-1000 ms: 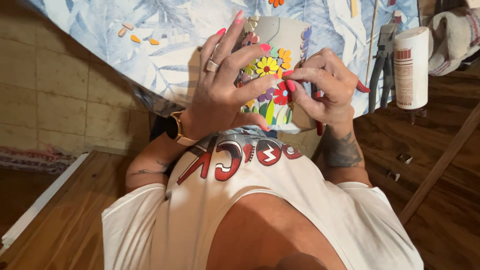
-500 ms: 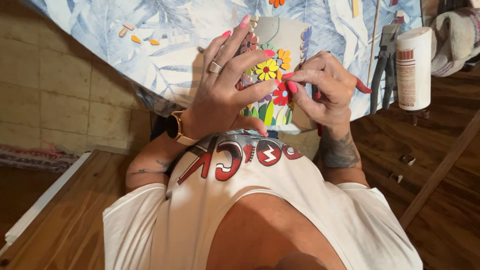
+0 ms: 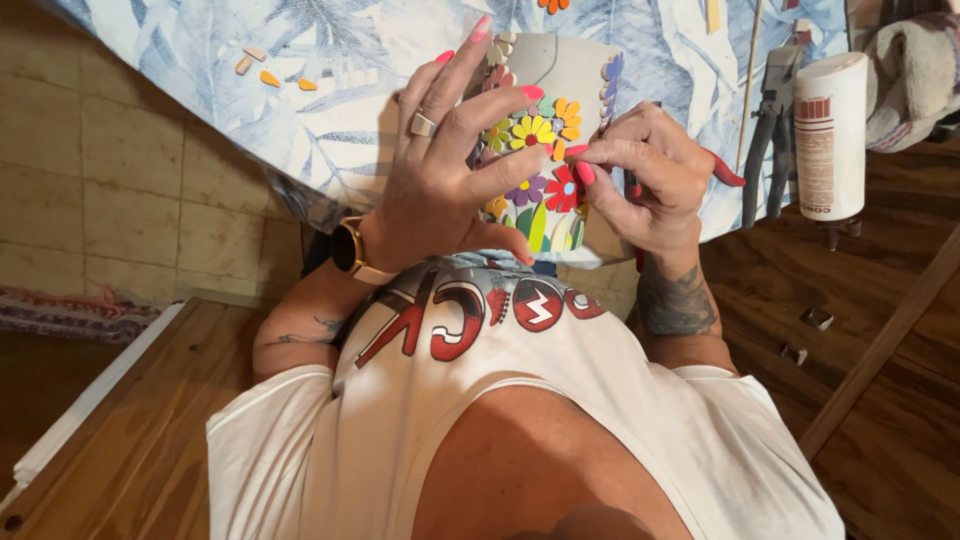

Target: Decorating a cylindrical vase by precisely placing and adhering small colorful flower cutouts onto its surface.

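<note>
Mosaic pot (image 3: 560,70), pale grey with bright flower tiles down its side, sits between both hands at the near edge of the table, tilted toward the person's chest. Against the picture half a second ago it lies in much the same place; the left hand's fingers have shifted only slightly on its wall, and the right hand's pinch has stayed at the red flower.

Left hand (image 3: 440,170): fingers spread wide over the pot's side, thumb underneath, gripping it. Ring on one finger, pink nails, watch (image 3: 347,247) on the wrist.

Right hand (image 3: 650,175): thumb and forefinger pressed together, pinching at the red flower tile (image 3: 563,190) on the pot; whether a loose piece lies between the tips cannot be told. Other fingers curled. Tattoo on the wrist.

Surface: table covered with a blue-and-white leaf-print cloth (image 3: 300,140). A few small tan and orange tile chips (image 3: 270,72) lie on it, well apart from the pot to the left. To the right, tile nippers (image 3: 770,130) with dark handles, just beside a white glue bottle (image 3: 830,135) lying with its cap hanging over the table edge. A bunched grey rag (image 3: 915,70) sits at the far right.

Room: beige tiled floor (image 3: 120,170) on the left, with a strip of rug (image 3: 70,310) at its edge; dark wooden boards (image 3: 880,420) right and below.
</note>
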